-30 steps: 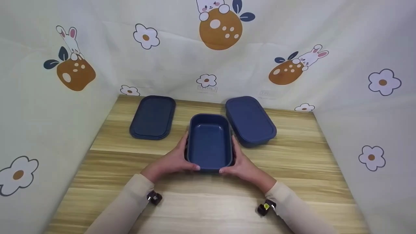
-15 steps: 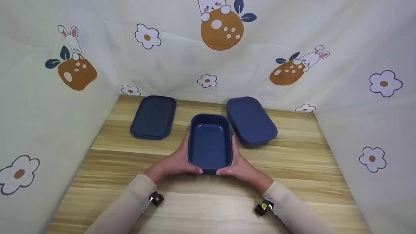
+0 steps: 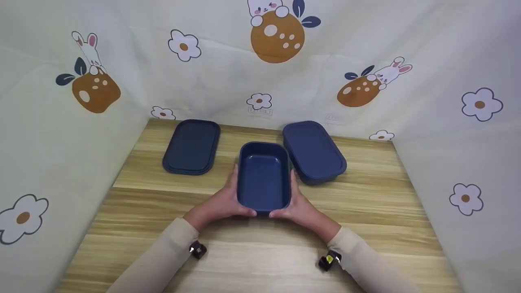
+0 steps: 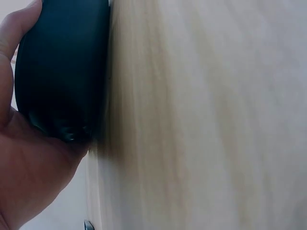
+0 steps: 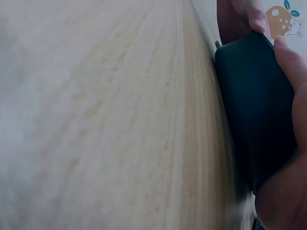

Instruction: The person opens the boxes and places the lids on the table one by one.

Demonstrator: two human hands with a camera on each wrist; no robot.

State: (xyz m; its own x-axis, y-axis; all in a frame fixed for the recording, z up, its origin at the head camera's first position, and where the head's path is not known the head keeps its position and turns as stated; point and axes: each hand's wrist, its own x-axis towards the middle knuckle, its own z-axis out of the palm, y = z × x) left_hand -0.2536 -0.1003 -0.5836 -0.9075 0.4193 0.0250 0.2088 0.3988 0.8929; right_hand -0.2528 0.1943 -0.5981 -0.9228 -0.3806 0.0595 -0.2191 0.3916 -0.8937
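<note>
A dark blue rectangular food container (image 3: 263, 183) without a lid is in the middle of the head view, its inside bare. My left hand (image 3: 223, 202) grips its left side, the thumb on the near edge. On the opposite side my right hand (image 3: 300, 205) grips it likewise, and the two thumbs almost meet at the near edge. The left wrist view shows the container's near wall (image 4: 64, 62) close to the tabletop; I cannot tell whether its base touches. In the right wrist view the same wall (image 5: 259, 110) lies beside the right thumb. Fingers behind the walls are mostly hidden.
A flat dark blue lid (image 3: 192, 147) lies on the wooden table (image 3: 260, 260) at the back left. Close to the open container's right side stands a second blue container with its lid on (image 3: 314, 150). Printed cloth walls (image 3: 211, 81) enclose the back and both sides.
Both thumbs have slid inward along the near edge, closer to each other. The container has shifted very slightly to the right. The lid and the covered container stay in place.
</note>
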